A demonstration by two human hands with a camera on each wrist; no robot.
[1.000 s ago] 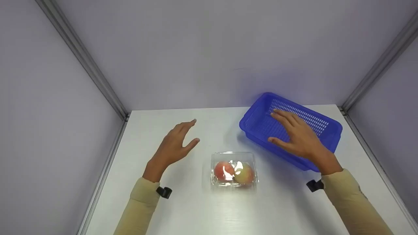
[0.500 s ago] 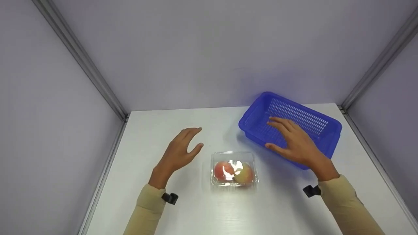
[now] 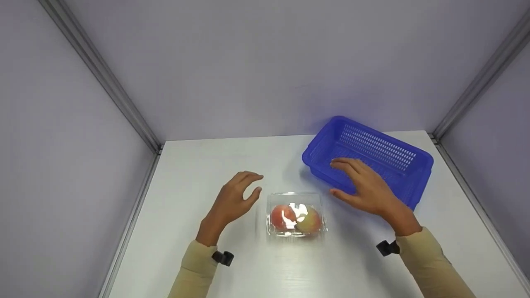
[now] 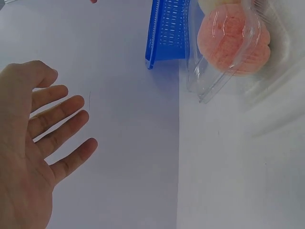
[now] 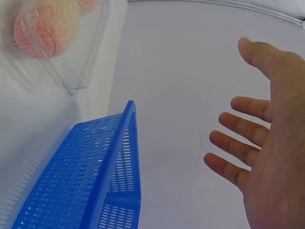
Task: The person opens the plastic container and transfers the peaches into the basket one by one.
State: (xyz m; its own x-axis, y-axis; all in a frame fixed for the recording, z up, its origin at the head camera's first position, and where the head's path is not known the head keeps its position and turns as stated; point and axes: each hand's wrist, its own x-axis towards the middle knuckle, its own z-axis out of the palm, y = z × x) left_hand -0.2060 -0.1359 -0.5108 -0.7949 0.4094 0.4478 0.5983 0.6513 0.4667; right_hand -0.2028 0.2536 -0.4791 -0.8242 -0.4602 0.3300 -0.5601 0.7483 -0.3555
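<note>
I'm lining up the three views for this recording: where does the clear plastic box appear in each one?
Head: clear plastic box below centre, slightly right.
Left wrist: the box at upper right, cut off by the top edge.
Right wrist: the box in the upper left corner, partly cut off.
Shared landmark: the blue basket, up and right of the box in head, left of it in left wrist, below it in right wrist.

White table (image 3: 203,155): clear plastic box (image 3: 295,213) near middle, blue perforated basket (image 3: 372,142) farther back, toward right.
</note>
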